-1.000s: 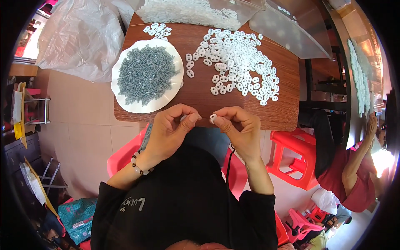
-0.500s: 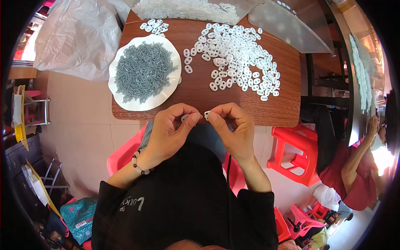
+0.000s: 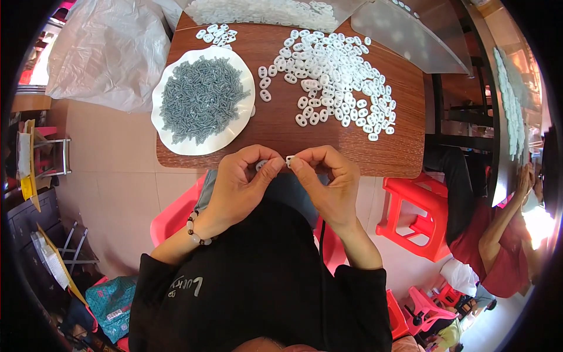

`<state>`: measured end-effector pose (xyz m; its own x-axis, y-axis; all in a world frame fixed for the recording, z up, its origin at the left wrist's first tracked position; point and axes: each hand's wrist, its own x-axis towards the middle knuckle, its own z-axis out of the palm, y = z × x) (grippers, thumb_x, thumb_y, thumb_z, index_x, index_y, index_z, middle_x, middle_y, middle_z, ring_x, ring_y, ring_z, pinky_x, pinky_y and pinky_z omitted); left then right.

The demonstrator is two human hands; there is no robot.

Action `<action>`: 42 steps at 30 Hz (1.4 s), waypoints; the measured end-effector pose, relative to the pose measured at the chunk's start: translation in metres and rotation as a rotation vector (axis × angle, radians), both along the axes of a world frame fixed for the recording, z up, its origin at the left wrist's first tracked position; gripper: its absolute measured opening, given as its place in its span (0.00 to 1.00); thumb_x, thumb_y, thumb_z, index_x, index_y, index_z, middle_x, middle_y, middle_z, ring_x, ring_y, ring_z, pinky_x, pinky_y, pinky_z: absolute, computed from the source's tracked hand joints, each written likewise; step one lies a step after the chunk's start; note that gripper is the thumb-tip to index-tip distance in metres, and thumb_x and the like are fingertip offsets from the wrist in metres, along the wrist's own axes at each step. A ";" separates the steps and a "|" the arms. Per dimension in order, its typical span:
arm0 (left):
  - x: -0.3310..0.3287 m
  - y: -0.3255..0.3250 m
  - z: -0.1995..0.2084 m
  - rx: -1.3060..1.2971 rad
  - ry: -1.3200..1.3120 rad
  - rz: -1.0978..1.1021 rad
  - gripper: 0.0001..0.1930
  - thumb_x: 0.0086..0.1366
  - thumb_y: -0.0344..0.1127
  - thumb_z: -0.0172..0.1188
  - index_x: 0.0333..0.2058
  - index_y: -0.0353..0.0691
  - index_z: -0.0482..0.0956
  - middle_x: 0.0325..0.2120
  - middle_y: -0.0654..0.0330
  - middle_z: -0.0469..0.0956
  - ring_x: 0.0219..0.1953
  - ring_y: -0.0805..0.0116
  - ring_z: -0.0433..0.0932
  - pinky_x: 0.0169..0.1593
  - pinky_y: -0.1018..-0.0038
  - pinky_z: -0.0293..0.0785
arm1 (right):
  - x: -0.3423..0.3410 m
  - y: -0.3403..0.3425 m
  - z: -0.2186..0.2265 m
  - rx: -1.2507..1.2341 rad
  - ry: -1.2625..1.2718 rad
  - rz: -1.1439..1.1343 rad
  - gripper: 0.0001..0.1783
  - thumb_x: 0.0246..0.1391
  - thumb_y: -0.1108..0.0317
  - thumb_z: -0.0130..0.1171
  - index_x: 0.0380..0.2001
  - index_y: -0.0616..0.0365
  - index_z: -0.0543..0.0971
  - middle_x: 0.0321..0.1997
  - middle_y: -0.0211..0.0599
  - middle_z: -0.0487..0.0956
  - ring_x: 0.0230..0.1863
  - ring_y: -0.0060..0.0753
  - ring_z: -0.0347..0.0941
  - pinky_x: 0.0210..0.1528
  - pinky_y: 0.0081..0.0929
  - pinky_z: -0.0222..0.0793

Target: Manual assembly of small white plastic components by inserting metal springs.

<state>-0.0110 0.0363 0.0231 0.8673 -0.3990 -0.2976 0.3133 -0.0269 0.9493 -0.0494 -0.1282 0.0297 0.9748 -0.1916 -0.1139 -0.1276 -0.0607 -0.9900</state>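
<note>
Small white piece (image 3: 288, 161) pinched in fingertips of right hand (image 3: 328, 182), just over the worktop's (image 3: 281, 126) near edge. Left hand (image 3: 240, 185) fingers closed together touching it from the other side. White plate of grey screws (image 3: 202, 100) toward left edge.

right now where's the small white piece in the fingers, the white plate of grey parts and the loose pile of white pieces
small white piece (image 3: 289, 160), head view, its visible end between the fingertips
white plate (image 3: 166, 134), head view, bare left rim
pile of white pieces (image 3: 337, 70), head view, middle of the heap
</note>
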 end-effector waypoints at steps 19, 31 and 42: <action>-0.001 -0.001 -0.009 0.106 -0.168 0.047 0.06 0.64 0.30 0.60 0.31 0.32 0.79 0.22 0.65 0.77 0.24 0.82 0.68 0.29 0.81 0.65 | 0.002 0.004 0.001 -0.175 -0.054 0.025 0.02 0.50 0.75 0.64 0.29 0.61 0.80 0.23 0.32 0.77 0.25 0.22 0.73 0.29 0.19 0.67; 0.005 0.003 -0.004 -0.070 0.067 0.032 0.11 0.68 0.36 0.56 0.38 0.32 0.80 0.25 0.66 0.77 0.24 0.83 0.67 0.29 0.83 0.65 | 0.005 0.003 0.000 0.007 0.040 -0.003 0.04 0.55 0.73 0.61 0.31 0.64 0.80 0.28 0.27 0.80 0.29 0.12 0.72 0.32 0.12 0.66; 0.006 0.012 -0.004 -0.340 0.412 0.074 0.14 0.68 0.35 0.54 0.47 0.32 0.76 0.32 0.64 0.77 0.30 0.83 0.70 0.32 0.84 0.65 | 0.006 -0.002 -0.009 0.163 0.031 -0.065 0.05 0.55 0.71 0.62 0.32 0.63 0.80 0.26 0.23 0.78 0.28 0.09 0.69 0.30 0.11 0.63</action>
<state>-0.0048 0.0482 0.0189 0.7356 -0.4742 -0.4837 0.6508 0.2965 0.6990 -0.0437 -0.1299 0.0203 0.9566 -0.2306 -0.1781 -0.1563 0.1095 -0.9816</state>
